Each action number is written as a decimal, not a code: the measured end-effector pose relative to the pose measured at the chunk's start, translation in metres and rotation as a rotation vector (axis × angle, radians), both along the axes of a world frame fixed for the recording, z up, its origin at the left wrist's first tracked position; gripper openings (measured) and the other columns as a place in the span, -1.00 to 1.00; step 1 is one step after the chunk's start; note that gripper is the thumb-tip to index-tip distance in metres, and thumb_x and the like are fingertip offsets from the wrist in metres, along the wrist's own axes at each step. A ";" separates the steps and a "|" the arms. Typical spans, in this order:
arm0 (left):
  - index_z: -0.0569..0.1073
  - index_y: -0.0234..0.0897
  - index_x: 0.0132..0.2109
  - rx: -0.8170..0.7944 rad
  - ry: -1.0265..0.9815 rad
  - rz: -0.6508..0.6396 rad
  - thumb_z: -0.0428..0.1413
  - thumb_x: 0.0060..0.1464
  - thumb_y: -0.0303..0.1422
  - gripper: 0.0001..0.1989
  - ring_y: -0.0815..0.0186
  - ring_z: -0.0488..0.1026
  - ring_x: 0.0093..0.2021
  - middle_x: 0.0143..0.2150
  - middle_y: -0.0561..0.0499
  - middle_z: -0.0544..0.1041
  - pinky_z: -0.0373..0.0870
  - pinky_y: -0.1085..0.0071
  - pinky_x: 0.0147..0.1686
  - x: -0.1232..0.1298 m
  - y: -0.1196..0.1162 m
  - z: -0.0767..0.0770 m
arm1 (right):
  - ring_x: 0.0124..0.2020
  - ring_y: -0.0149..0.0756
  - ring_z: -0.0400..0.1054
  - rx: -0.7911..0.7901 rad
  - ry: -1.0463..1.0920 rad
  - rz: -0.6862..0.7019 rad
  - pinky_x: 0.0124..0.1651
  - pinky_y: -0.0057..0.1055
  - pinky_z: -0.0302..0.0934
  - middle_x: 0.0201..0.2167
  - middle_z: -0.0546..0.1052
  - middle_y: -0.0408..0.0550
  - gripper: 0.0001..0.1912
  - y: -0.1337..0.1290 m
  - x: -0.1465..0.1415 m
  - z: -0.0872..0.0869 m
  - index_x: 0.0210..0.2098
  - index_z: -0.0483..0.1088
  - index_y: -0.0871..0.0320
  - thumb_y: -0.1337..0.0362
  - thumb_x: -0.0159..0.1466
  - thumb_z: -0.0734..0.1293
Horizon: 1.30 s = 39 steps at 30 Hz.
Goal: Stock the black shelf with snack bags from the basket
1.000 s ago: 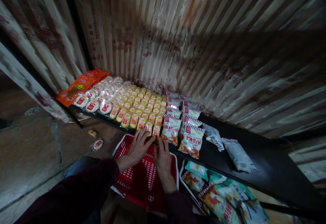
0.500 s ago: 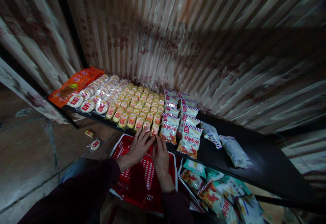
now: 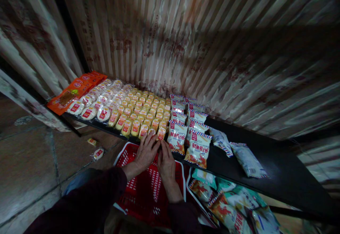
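Rows of small yellow wrapped cakes (image 3: 135, 127) stand on a black shelf (image 3: 278, 163). My left hand (image 3: 143, 154) reaches to the front edge of these rows. Its fingers are stretched out and slightly apart, resting over one front cake (image 3: 152, 131) and partly covering it. Close beside it, my right hand (image 3: 166, 165) has its fingers extended, with the tips at the bottom of the neighbouring front cake (image 3: 161, 133). The two thumbs nearly meet, and the undersides of the fingers are hidden. Below both hands is a red basket (image 3: 183, 180).
White round wrapped cakes (image 3: 89, 113) and orange packets (image 3: 63, 99) fill the shelf's left end. Snack bags (image 3: 198, 149) stand right of the yellow rows; another bag (image 3: 248, 159) lies flat. A second basket (image 3: 189, 182) holds several bags. Two small packets, one white (image 3: 98, 153), lie on the floor.
My left fingers now cover more of the front cake beneath them. Both hands stay at the front edge of the yellow rows. The whole view has shifted slightly.
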<state>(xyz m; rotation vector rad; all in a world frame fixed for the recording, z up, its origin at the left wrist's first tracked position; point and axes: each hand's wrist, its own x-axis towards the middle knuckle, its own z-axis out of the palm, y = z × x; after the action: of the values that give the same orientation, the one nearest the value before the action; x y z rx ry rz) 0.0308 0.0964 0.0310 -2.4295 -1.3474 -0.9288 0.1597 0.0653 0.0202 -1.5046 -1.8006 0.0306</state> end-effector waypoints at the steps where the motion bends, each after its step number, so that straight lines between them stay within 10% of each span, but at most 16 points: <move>1: 0.40 -0.26 0.09 0.001 -0.002 0.005 0.05 0.18 -0.44 -0.68 0.08 0.14 0.31 0.18 -0.13 0.39 0.16 0.05 0.25 0.000 0.001 0.000 | 0.20 -0.22 0.26 -0.001 -0.002 0.009 0.20 -0.16 0.25 0.17 0.37 0.15 -0.49 0.001 0.001 -0.001 0.26 0.17 0.20 0.41 0.32 0.07; 17: 0.05 -0.35 0.34 -0.044 -0.057 -0.048 -0.13 0.21 -0.54 -0.44 0.15 -0.19 0.42 0.37 -0.16 0.11 -0.06 0.01 0.33 0.000 0.003 -0.010 | 0.25 -0.20 0.20 0.037 -0.106 0.014 0.19 -0.21 0.27 0.27 0.24 0.16 -0.45 0.004 0.003 0.002 0.29 0.12 0.18 0.46 0.32 0.06; 30: 0.16 -0.33 0.29 -0.268 0.007 -0.066 -0.14 0.18 -0.56 -0.47 0.12 -0.20 0.42 0.39 -0.21 0.04 0.18 -0.02 0.23 -0.032 -0.042 -0.007 | 0.28 -0.21 0.14 0.013 -0.083 0.067 0.26 -0.20 0.18 0.31 0.17 0.09 -0.41 0.009 0.001 0.011 0.32 0.07 0.13 0.50 0.31 0.05; 39: 0.02 -0.51 0.32 -0.318 -0.093 -0.177 -0.15 0.17 -0.56 -0.44 0.09 -0.36 0.42 0.41 -0.32 -0.10 0.17 0.01 0.28 -0.025 -0.032 -0.006 | 0.31 -0.20 0.09 0.001 -0.070 0.078 0.24 -0.22 0.22 0.33 0.14 0.12 -0.42 0.015 -0.002 -0.002 0.31 0.07 0.17 0.49 0.31 0.06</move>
<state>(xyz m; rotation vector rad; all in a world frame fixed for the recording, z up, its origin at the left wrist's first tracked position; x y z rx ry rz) 0.0053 0.0644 0.0248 -2.8151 -1.4240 -0.9406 0.1573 0.0798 0.0185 -1.4499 -1.9143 0.0160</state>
